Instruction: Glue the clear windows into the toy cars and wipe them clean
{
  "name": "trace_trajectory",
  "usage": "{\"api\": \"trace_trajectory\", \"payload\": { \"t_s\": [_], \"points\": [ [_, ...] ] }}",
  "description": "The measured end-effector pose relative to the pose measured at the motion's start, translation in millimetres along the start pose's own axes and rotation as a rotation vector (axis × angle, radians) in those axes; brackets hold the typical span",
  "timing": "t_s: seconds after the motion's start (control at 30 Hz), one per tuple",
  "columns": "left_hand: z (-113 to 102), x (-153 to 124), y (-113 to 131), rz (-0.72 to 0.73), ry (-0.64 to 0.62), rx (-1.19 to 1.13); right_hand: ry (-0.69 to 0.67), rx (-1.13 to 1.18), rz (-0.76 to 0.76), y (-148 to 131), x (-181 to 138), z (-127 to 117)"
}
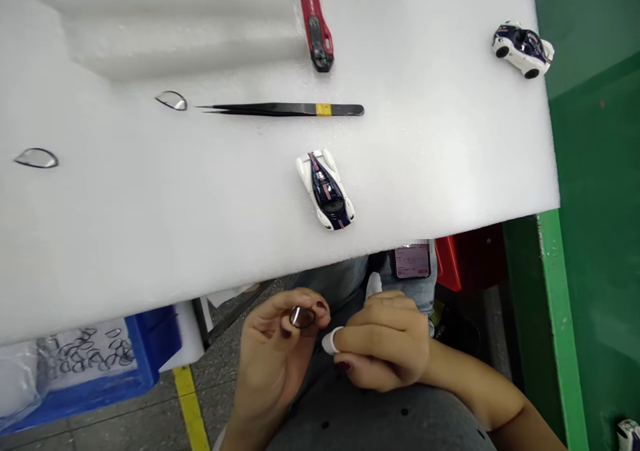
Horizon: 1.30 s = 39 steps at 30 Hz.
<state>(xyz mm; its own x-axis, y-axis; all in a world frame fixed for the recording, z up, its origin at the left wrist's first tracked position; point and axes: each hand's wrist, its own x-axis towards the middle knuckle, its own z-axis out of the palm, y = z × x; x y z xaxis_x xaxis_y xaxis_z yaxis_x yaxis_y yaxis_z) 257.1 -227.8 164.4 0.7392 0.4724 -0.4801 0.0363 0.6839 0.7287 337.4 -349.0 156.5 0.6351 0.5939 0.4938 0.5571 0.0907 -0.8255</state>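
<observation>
In front of my body, below the foam edge, my left hand (pixel 275 354) pinches a small clear plastic piece with a dark rim (pixel 302 316) between thumb and fingers. Beside it is my right hand (pixel 385 344), fingers curled, with white finger cots (pixel 331 341) on two fingertips; one covered tip points toward the piece. Whether anything is inside that hand is hidden. Above, on white foam, sits a white and dark-blue toy car (pixel 326 190). Black tweezers (pixel 280 109) with a yellow band lie behind it, their tips near a similar clear rimmed piece (pixel 173 100).
Another clear piece (pixel 37 158) lies farther left on the foam sheet (pixel 150 238). A red utility knife (pixel 315 24) is at the back, and a second toy car (pixel 523 48) at the right. Lower left, a blue bin (pixel 150 351) holds several rimmed pieces. A phone (pixel 413 261) rests on my lap.
</observation>
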Motion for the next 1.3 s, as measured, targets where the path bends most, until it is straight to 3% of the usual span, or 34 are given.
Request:
{"api": "trace_trajectory", "payload": {
  "t_s": [0.17, 0.43, 0.63, 0.83, 1.0, 1.13, 1.3],
  "points": [
    [-5.6, -1.7, -4.0, 0.006, 0.043, -0.043, -0.109, -0.042, -0.102, 2.8, -5.7, 0.7],
    [0.2, 1.0, -7.7, -0.070, 0.053, -0.157, -0.123, -0.230, -0.029, -4.2, 18.1, -22.7],
    [1.9, 2.5, -7.6, -0.112, 0.083, -0.200, -0.149, -0.335, -0.046, -11.2, 31.1, -11.4],
    [3.6, 1.6, -3.9, -0.102, 0.173, -0.119, -0.323, -0.376, -0.121, -16.7, 43.1, -17.6],
    [3.7, 1.6, -3.9, -0.079, 0.076, -0.091, -0.299, -0.363, -0.099, -19.9, 52.3, -24.5],
    [-4.1, -4.0, 10.3, 0.115, 0.020, 0.041, -0.394, -0.342, -0.068, -26.1, 60.7, -38.6],
    [1.4, 12.4, 44.2, 0.792, 0.068, 0.740, -0.053, -0.392, 0.161, -5.9, 80.8, -59.4]
  ]
}}
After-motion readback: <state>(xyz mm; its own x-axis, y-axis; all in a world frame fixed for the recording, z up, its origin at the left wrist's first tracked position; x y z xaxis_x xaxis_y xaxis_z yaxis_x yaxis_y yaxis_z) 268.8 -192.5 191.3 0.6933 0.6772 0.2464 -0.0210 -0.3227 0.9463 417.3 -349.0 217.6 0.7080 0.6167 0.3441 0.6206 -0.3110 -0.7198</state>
